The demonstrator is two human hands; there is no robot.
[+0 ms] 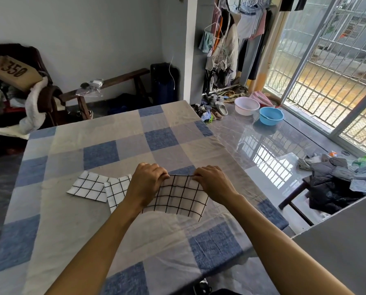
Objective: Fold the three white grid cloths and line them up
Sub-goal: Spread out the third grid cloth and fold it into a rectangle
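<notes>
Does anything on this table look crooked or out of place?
Only slightly. The far-left folded cloth lies at an angle to the middle folded cloth, their edges meeting, so the row is not straight. The third cloth is pinched by the left hand and right hand.

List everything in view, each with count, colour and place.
folded grid cloths: two, white with black lines, side by side on the tablecloth, left of the grips
held grid cloth: one, white with black lines, held up by its top edge
tablecloth: one, blue, grey and beige checks, spread over the table
white basin: one, on the floor by the window
blue basin: one, beside the white one
bench: one, dark wood, far wall
hanging clothes: many, mixed colours, beside the window
cardboard box: one, brown, marked 350, far left
dark jacket: one, black, heaped at right
left grip: pinches the held cloth's top edge
right grip: pinches the same edge
</notes>
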